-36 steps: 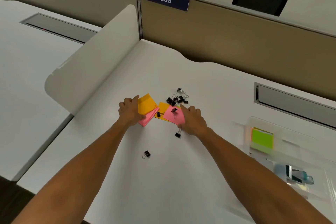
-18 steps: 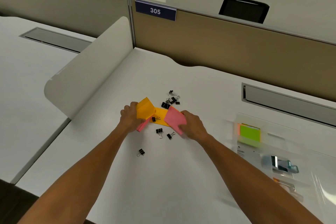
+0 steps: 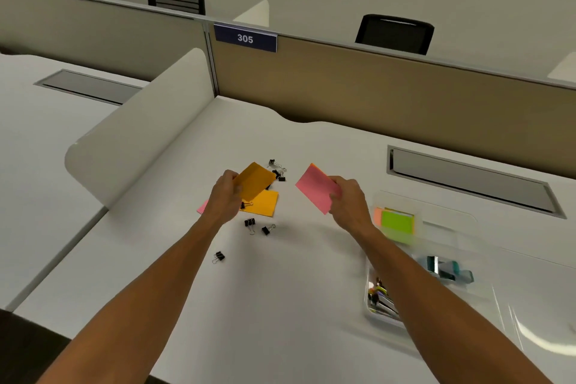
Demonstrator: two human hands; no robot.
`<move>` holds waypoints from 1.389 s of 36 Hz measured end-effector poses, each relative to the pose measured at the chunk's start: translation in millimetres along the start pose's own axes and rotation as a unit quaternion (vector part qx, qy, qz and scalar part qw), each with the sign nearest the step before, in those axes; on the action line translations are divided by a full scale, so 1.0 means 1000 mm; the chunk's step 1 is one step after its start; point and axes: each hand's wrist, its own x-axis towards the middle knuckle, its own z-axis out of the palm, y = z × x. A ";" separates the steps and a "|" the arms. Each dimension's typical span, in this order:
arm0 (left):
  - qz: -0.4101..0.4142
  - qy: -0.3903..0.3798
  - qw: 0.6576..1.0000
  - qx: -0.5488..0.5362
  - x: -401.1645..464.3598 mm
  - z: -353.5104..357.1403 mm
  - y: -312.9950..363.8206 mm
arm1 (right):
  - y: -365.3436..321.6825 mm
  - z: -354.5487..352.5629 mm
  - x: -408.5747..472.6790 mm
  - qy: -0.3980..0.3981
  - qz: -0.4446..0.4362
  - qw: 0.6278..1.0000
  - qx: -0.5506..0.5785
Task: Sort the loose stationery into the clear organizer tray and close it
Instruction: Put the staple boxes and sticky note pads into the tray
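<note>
My left hand grips an orange sticky-note pad, lifted above the desk. My right hand pinches a pink sticky-note pad and holds it in the air, left of the clear organizer tray. A second orange pad lies flat on the desk, and a pink pad corner shows under my left wrist. Several black binder clips are scattered around them. The tray is open and holds green notes, a teal stapler and small coloured items.
A white curved divider stands at the left of the desk. A tan partition with a "305" sign runs along the back. A grey cable flap sits at the back right. The tray's clear lid lies open at the right.
Both hands have lifted their pads off the desk. My right hand has carried the pink pad to the right, away from the pile; the left raised the orange pad.
</note>
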 end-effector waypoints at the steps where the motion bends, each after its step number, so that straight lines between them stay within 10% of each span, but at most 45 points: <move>1: -0.008 -0.011 1.000 -0.021 -0.004 0.003 0.007 | 0.005 -0.009 -0.001 0.016 0.003 1.000 0.006; 9: -0.003 -0.027 0.990 -0.139 -0.032 0.035 0.065 | 0.052 -0.071 -0.013 0.091 0.072 0.976 0.182; 28: -0.001 -0.115 0.952 -0.283 -0.056 0.124 0.176 | 0.131 -0.126 -0.023 0.172 0.145 0.973 0.048; 50: 0.039 -0.102 0.983 -0.151 -0.046 0.159 0.190 | 0.148 -0.111 0.006 -0.075 0.106 0.985 -0.113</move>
